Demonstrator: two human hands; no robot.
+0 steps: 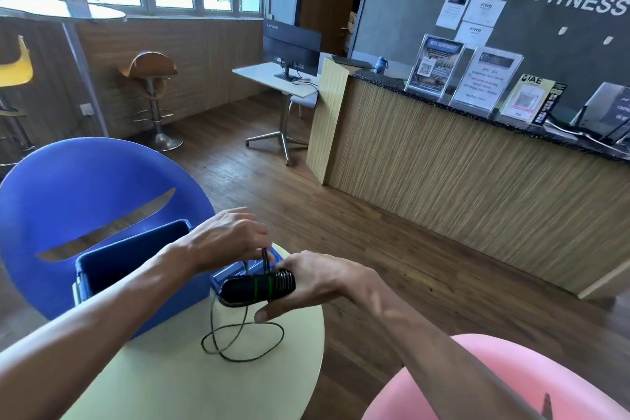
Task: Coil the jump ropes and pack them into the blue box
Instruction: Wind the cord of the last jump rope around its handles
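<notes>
Black green-ringed handles in right hand; cord loosely looped.

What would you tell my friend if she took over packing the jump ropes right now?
Right hand: grips the black jump rope handles above the round table.
Left hand: pinches the rope cord just above the handles.
Blue box: open, on the table beside the hands; what lies inside cannot be seen.
Done: little; most of the cord lies in loose loops on the table.
Left: finish coiling this rope and put it in the box.
</notes>
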